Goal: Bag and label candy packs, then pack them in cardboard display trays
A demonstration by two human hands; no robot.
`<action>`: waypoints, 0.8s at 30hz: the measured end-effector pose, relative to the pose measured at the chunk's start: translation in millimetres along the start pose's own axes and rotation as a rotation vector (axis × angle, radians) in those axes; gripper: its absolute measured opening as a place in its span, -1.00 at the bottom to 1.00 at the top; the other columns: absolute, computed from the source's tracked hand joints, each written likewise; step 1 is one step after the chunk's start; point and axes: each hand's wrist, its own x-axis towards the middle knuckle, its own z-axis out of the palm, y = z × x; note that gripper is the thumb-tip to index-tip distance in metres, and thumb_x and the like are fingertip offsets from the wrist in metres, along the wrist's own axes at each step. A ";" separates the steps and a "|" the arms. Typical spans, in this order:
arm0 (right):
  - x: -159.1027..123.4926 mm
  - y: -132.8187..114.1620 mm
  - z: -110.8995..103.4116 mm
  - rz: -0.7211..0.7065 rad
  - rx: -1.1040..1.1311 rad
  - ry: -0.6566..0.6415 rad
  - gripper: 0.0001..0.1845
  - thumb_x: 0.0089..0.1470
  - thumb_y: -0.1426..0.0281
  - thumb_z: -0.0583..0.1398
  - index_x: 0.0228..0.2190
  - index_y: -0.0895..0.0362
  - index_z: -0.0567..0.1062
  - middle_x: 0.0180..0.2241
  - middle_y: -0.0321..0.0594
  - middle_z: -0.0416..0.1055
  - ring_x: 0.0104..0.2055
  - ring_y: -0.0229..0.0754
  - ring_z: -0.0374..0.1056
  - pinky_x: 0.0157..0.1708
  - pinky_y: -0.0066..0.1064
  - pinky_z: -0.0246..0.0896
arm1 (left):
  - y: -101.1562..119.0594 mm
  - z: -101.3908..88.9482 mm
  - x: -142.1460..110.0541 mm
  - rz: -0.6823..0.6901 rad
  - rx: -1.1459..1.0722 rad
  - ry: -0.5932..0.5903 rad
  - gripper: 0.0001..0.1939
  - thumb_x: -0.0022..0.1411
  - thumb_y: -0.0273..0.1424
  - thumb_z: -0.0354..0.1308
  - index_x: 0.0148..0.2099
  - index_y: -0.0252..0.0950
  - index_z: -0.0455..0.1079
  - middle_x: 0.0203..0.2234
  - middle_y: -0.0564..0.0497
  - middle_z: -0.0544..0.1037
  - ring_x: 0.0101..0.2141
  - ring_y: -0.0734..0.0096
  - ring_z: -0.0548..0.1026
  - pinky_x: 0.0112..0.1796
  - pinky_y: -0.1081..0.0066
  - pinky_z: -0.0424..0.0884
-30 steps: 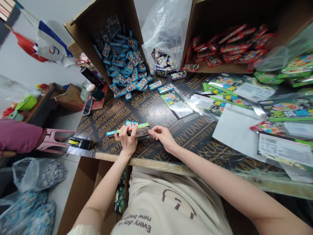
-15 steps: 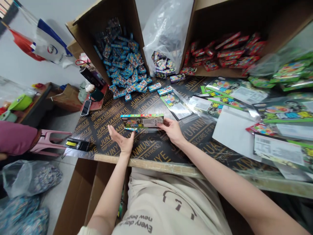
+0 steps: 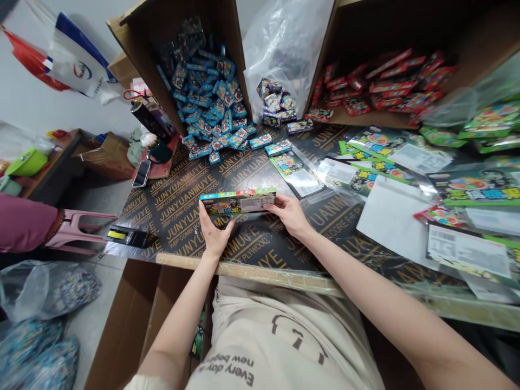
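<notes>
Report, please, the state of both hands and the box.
Right hand holding long box by right end. Left hand spread at its left end. Loose blue packets lie beyond.

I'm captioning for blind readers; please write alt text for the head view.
A person's right hand holds one end of a slim printed box at a dark lettered table, the left hand at its other end. Farther back lie blue packets, purple packets and red packets.

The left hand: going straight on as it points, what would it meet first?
The left hand would probably meet the flat, dark, rectangular, cardboard-looking box, whose left end it seems to touch; depth is unclear.
</notes>
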 end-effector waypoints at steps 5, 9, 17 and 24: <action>0.7 2.0 -1.3 0.012 0.008 -0.011 -0.64 -0.30 0.25 0.41 -0.37 0.11 0.59 -0.37 -0.28 0.56 -0.31 -0.16 0.44 -0.31 -0.37 0.36 | -1.9 0.9 4.2 -0.166 -0.129 0.037 0.14 -0.04 -0.18 0.39 0.40 -0.28 -0.24 0.18 -0.32 0.28 0.16 0.10 0.34 0.13 0.18 0.28; 0.5 5.0 -0.7 0.042 0.028 -0.014 -0.59 -0.30 0.26 0.42 -0.31 0.12 0.59 -0.36 -0.29 0.56 -0.35 -0.20 0.42 -0.38 -0.41 0.35 | -7.5 1.7 11.0 -0.386 -0.426 -0.050 -0.36 -0.01 -0.13 0.32 0.05 -0.38 0.34 -0.27 -0.12 0.57 -0.24 0.26 0.57 -0.13 0.30 0.46; 4.6 9.4 -3.3 0.359 0.433 0.061 -0.71 -0.03 0.13 0.33 -0.39 0.09 0.52 -0.41 -0.23 0.54 -0.35 -0.23 0.46 -0.24 -0.35 0.46 | -6.1 -2.9 10.6 -0.442 -0.420 0.053 -0.63 -0.08 -0.20 0.35 -0.30 -0.33 0.40 -0.43 -0.01 0.58 -0.37 0.34 0.55 -0.23 0.36 0.45; 8.8 9.8 -6.1 0.378 0.434 0.090 -0.68 0.09 0.10 0.23 -0.43 0.11 0.50 -0.48 -0.21 0.51 -0.38 -0.22 0.45 -0.23 -0.32 0.45 | -7.4 1.0 12.6 -0.429 -0.426 0.051 -0.58 -0.04 -0.11 0.31 -0.26 -0.32 0.36 -0.38 -0.04 0.58 -0.34 0.33 0.55 -0.20 0.34 0.45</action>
